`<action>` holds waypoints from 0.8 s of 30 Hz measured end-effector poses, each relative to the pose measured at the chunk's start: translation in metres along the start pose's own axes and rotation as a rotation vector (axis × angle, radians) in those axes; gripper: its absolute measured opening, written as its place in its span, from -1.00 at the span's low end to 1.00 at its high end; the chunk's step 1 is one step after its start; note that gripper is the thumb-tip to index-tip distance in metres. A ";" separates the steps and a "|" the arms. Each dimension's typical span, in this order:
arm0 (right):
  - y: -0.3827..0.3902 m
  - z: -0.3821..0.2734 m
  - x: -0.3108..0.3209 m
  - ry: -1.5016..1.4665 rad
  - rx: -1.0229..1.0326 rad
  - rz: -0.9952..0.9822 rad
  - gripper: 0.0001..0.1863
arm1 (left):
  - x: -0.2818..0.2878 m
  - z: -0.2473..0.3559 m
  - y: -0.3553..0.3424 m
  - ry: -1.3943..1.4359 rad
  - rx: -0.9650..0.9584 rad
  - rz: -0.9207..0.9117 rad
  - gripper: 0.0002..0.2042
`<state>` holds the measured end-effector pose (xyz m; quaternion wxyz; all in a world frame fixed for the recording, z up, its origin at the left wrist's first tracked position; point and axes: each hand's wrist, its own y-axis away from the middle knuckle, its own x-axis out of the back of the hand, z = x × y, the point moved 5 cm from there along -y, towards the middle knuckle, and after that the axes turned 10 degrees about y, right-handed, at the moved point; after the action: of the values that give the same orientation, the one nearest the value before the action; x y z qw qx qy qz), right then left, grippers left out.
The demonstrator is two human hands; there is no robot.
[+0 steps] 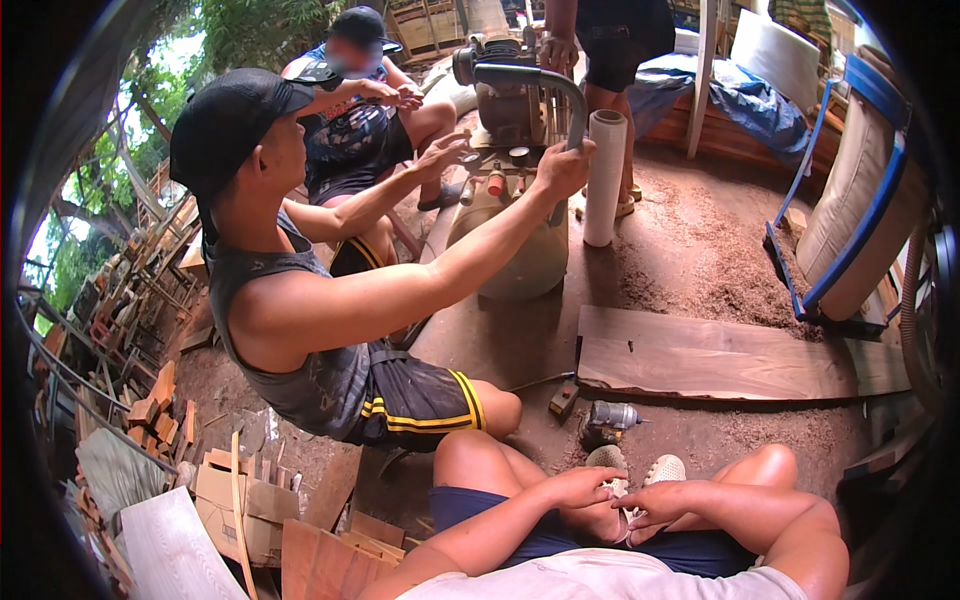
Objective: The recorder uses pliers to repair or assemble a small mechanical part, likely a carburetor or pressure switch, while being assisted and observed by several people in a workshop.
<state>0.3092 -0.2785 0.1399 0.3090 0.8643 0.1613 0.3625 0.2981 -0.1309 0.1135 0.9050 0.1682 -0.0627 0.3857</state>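
My left hand [583, 487] rests over my crossed lower legs, its fingers loosely stretched toward the middle. Close beside it, my right hand [655, 503] hangs with fingers bent and apart near a thin white strap [629, 514]; whether it touches the strap is hard to tell. Pale perforated clogs [665, 469] are on my feet just beyond. A cordless drill [612, 420] lies on the ground ahead of my feet, next to a small dark block-shaped tool [564, 398]. Neither hand visibly holds anything.
A person in a black cap [240, 130] squats at left, gripping the curved handle of an air compressor [510, 240]. Two more people are behind. A wooden board [700, 355] lies ahead, near a plastic wrap roll [604, 180]. Scrap wood [160, 410] fills the left.
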 end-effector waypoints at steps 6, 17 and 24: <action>0.001 -0.002 0.002 0.015 -0.021 -0.049 -0.32 | 0.001 0.002 0.002 -0.007 0.000 0.006 -0.50; 0.004 -0.005 0.005 0.018 -0.007 -0.026 -0.32 | 0.001 0.001 0.000 -0.004 -0.010 0.014 -0.51; 0.002 -0.001 0.001 0.001 -0.006 -0.012 -0.33 | 0.002 0.005 0.000 -0.008 0.005 0.002 -0.51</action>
<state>0.3095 -0.2791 0.1425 0.3139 0.8622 0.1655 0.3614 0.2991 -0.1311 0.1187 0.9038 0.1719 -0.0658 0.3862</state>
